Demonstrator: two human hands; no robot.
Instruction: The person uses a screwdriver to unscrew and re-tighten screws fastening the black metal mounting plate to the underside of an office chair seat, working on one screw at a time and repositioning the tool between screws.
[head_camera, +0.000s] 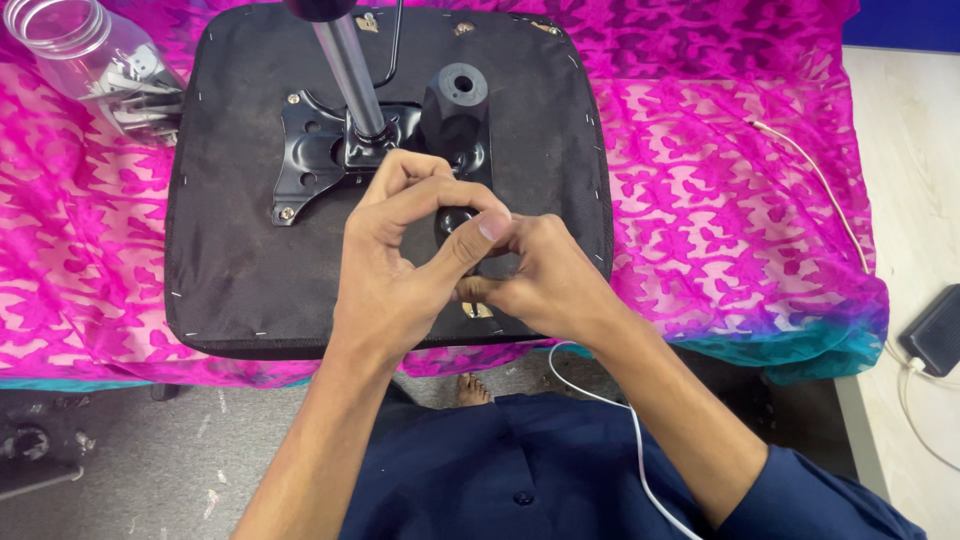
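Covering the upper part of the frame, a pink patterned cloth (720, 200) lies over a table, and an upturned black seat base (230, 260) rests on it at centre left. A black metal plate (310, 150) with a steel column (352, 70) sits bolted near its top. At frame centre, the left hand (400, 270) and right hand (545, 285) touch, both pinched narrow around a small black knob (455, 220). A clear jar (95, 60) lies upper left.

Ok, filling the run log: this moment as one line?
left hand: pinching black knob | right hand: on knob | chair seat: upside down | jar: far left
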